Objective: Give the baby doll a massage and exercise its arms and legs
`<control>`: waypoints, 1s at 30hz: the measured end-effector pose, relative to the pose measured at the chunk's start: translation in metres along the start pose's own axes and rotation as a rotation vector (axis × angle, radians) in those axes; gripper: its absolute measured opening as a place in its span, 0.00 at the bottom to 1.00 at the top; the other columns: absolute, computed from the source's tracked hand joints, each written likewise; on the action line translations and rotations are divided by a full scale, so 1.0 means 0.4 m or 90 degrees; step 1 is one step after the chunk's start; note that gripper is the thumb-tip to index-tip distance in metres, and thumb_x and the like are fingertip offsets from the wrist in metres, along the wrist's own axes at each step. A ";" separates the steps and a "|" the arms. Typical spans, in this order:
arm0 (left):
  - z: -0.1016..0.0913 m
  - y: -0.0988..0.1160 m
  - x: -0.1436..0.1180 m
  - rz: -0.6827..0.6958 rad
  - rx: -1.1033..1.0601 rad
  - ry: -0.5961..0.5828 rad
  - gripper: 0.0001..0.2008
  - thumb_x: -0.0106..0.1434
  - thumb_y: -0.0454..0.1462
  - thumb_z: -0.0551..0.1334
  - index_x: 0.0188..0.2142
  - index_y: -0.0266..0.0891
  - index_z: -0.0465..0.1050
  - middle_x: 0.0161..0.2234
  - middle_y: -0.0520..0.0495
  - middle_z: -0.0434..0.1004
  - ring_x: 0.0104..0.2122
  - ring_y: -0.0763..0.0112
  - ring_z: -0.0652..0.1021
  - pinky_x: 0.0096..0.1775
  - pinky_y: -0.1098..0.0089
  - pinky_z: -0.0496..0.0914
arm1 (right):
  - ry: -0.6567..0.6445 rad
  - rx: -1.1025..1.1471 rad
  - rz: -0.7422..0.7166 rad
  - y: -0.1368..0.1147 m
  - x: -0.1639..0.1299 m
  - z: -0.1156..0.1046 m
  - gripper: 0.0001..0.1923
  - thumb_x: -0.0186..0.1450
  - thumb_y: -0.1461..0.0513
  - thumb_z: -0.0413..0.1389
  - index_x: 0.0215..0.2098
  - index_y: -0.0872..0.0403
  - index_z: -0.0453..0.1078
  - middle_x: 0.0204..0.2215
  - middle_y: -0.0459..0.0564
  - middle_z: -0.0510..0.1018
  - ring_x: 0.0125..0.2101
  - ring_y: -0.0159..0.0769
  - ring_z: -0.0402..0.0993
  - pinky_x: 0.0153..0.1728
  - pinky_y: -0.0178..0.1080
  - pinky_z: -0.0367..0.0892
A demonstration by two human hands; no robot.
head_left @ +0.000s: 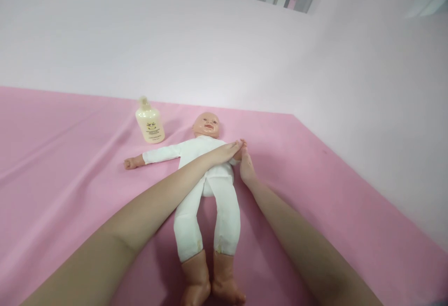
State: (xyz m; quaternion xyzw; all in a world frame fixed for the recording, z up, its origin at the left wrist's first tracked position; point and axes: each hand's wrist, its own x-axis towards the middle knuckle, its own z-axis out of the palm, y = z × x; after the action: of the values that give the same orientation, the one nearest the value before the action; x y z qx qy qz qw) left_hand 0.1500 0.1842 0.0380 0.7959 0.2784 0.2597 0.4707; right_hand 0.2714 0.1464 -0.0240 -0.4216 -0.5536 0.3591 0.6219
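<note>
A baby doll [206,156] in a white suit lies on its back on the pink sheet [70,156], head away from me and bare feet towards me. My left hand [227,151] reaches across its chest, fingers stretched flat along the doll's arm on the right side. My right hand [247,168] comes in from the right and closes around the doll's small hand [242,146], where the fingertips of both my hands meet. The doll's other arm [147,157] lies stretched out to the left, untouched.
A cream lotion bottle [150,122] with a pump top stands on the sheet behind the doll's outstretched arm, left of its head. A pale pink wall rises just behind the sheet and along the right edge.
</note>
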 end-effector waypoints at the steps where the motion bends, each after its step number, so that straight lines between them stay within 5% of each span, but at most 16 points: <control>1: 0.000 0.000 0.000 0.001 0.001 -0.001 0.32 0.67 0.55 0.40 0.51 0.34 0.67 0.51 0.41 0.73 0.49 0.65 0.72 0.55 0.67 0.61 | -0.001 -0.003 0.000 0.000 0.000 0.000 0.34 0.66 0.41 0.41 0.64 0.50 0.55 0.64 0.47 0.58 0.64 0.35 0.51 0.67 0.44 0.44; 30: -0.001 -0.006 0.003 0.010 0.026 0.002 0.31 0.68 0.53 0.39 0.52 0.33 0.66 0.51 0.40 0.71 0.51 0.66 0.71 0.57 0.68 0.59 | -0.006 -0.004 0.002 0.004 0.005 -0.002 0.31 0.67 0.43 0.43 0.62 0.49 0.59 0.63 0.46 0.60 0.64 0.35 0.53 0.66 0.44 0.45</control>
State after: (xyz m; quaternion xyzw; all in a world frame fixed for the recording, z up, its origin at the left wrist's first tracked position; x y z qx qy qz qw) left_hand 0.1500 0.1863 0.0362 0.8069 0.2783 0.2591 0.4521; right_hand 0.2725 0.1488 -0.0247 -0.4226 -0.5574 0.3601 0.6173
